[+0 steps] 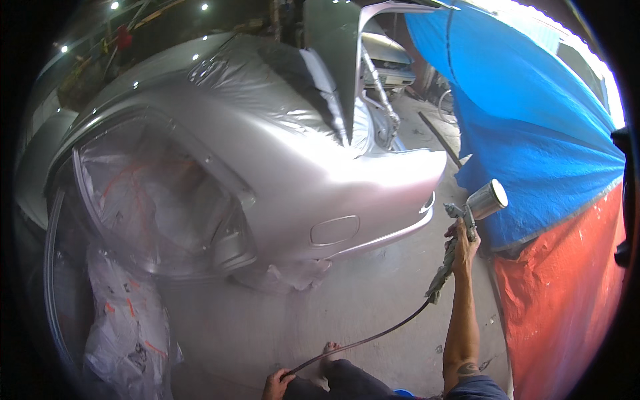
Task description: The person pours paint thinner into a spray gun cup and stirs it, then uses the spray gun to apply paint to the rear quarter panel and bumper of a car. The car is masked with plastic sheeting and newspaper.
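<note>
My right hand (465,245) is wrapped round the handle of a paint spray gun (487,199), held out at arm's length behind the car's rear corner. The gun's silvery cup tilts up to the right. Greenish cloth or paper is wound about the hose below the grip. From there a dark air hose (377,337) curves down to my left hand (276,385), closed on it near the lower edge. To the left stands a silver car body (287,167), with a fuel flap (335,231) on its rear quarter and a pinkish-grey rear bumper (393,243).
Plastic sheeting (147,180) fills the car's open door frame, and more covers the rear window (267,93). The boot lid (331,60) is raised. A blue tarp (533,133) and an orange tarp (567,267) hang close on the right. Another car (387,60) stands behind.
</note>
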Tool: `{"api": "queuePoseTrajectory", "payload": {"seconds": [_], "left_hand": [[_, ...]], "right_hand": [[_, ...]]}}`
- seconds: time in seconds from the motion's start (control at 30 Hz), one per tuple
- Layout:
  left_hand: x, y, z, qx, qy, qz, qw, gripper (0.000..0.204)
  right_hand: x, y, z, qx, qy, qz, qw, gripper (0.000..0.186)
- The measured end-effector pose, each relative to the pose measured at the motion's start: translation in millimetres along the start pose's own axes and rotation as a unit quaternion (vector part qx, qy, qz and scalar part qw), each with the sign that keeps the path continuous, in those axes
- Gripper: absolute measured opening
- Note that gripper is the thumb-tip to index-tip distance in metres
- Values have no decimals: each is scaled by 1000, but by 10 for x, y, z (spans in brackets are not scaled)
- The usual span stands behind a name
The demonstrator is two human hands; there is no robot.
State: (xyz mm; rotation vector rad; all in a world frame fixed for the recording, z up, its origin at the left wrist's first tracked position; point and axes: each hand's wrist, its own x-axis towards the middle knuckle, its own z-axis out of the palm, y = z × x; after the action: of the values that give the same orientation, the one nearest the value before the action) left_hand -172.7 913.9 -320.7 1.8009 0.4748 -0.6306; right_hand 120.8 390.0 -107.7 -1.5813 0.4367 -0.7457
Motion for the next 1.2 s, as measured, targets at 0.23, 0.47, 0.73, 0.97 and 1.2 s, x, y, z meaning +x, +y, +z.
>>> {"api": "queuePoseTrajectory", "payload": {"seconds": [0.23, 0.47, 0.73, 0.97, 1.2], "left_hand": [[6, -285, -45, 34, 31, 28, 999, 33], [320, -870, -495, 29, 95, 63, 993, 37], [413, -1539, -1121, -16, 133, 10, 991, 26], [846, -1935, -1023, 117, 130, 50, 983, 27], [1886, -2501, -594, 255, 156, 153, 942, 30]], "right_hand": [[-277, 470, 163, -14, 22, 15, 1000, 27], [-1433, 1024, 246, 24, 82, 52, 995, 27], [-2835, 1694, 545, -3, 23, 146, 989, 25], [-3597, 2754, 1119, -33, -146, 171, 974, 20], [-4135, 4354, 2345, -16, -351, -26, 936, 31]]}}
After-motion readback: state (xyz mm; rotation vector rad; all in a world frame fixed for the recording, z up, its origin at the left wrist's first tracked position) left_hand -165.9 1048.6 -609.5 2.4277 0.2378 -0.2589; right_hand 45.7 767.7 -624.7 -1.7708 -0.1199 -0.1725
